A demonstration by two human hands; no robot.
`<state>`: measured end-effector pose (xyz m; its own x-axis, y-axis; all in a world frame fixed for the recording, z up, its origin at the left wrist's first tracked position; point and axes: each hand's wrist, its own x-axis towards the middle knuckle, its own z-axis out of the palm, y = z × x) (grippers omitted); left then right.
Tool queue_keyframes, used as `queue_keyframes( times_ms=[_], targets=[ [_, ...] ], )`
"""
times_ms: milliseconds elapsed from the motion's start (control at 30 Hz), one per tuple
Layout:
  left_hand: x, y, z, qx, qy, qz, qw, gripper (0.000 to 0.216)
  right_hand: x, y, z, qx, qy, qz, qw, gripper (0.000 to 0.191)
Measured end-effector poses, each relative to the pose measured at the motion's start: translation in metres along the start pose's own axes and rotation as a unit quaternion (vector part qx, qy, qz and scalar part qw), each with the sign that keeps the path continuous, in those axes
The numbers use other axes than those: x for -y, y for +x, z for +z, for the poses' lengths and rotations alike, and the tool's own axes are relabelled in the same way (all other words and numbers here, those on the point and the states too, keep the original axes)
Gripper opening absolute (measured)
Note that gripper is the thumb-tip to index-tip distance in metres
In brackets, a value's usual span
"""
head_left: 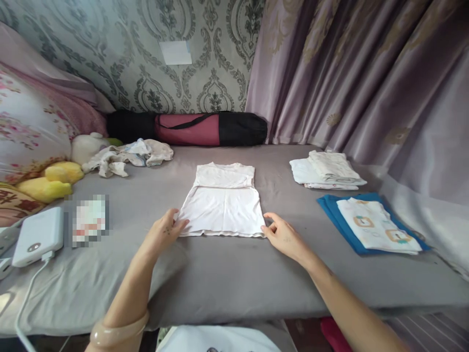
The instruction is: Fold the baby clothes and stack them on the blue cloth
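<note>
View: head camera, the single view, looking forward and down over a grey sheet [220, 278].
White garment: centre of the frame [223, 210], flat on the sheet, hem toward the bottom of the frame; a separate-looking band of cloth crosses its upper part.
Left hand: at the garment's lower-left corner [166, 230], partly open, thumb laid over the cloth edge; whether the fingers grip from beneath cannot be told.
Right hand: at the lower-right corner [284, 234], partly curled, a small gap between index finger and thumb, thumb tip touching the edge; a firm pinch cannot be confirmed.
Hem: slightly wavy; best practice is to draw both corners apart with light, equal tension until it lies straight.
Upper band: take care not to drag it; a pull toward the bottom of the frame could shift its edge out of level.
Surface: smooth the faint creases outward from the middle before lifting any cloth.
Clearance, right: folded stack [333, 168] and printed garment [377, 222] on blue cloth [328, 208], both well apart from the right hand.
Clearance, upper left: crumpled clothes [135, 154], well apart from the left hand.
</note>
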<state>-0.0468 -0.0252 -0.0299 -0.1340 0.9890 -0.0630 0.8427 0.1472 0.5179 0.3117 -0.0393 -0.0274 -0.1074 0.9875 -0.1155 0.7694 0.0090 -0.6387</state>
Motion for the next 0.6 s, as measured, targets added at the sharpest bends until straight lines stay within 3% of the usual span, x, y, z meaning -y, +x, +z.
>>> queue_keyframes(
  times_ms=[167, 333, 467, 600],
  targets=[
    [-0.011, -0.013, -0.012, 0.064, -0.122, 0.036, 0.990, 0.062, -0.003, -0.011, -0.006, 0.068, 0.020, -0.057, 0.996, 0.044],
    [-0.004, -0.021, -0.017, 0.103, -0.202, 0.025, 0.974, 0.051, -0.014, -0.009, -0.004, 0.069, 0.025, -0.063, 0.995, 0.036],
    [0.002, -0.022, -0.018, 0.100, -0.181, 0.046, 0.977, 0.055, -0.009, -0.007, -0.004, 0.065, -0.026, -0.089, 0.994, 0.030],
    [0.008, -0.014, -0.013, 0.047, -0.116, 0.072, 0.990, 0.042, 0.001, -0.008, -0.011, 0.060, -0.060, -0.121, 0.989, 0.032]
  ],
)
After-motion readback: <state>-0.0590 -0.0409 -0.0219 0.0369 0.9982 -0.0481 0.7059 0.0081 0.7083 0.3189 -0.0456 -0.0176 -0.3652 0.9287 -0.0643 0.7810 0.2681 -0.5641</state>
